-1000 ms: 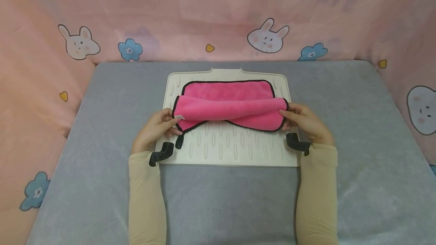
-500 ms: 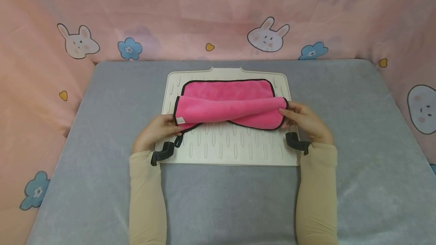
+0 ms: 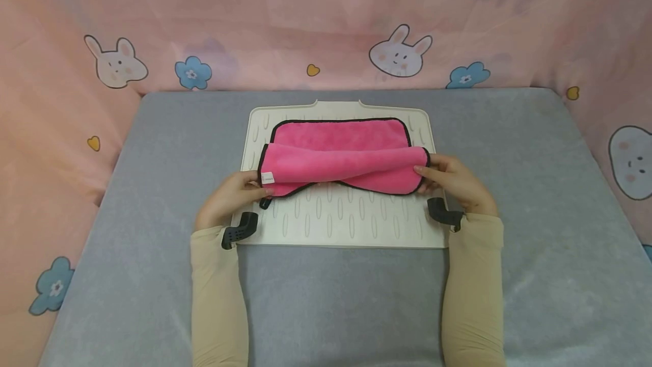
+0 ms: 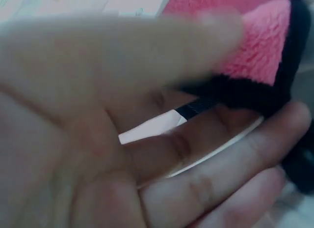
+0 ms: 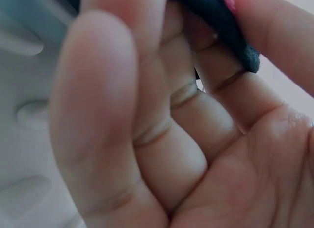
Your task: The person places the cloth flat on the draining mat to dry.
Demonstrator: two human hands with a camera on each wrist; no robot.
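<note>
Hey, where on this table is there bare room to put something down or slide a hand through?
The grey table lies bare between the sleeves, below the white mat, and on both sides of it. The mat's near strip is bare too. It is crowded where the left hand and right hand pinch the pink towel.

Pink towel (image 3: 342,154): plush fleece cloth, bright pink, bound all round with a narrow black edging; corners rounded. A small white label sits at its near left corner. Lies spread across the far half of a ribbed white mat, long side running left to right. Its near edge is lifted and rolled back over the flat part, the near corners raised, the middle sagging toward the mat. Far edge lies flat.
</note>
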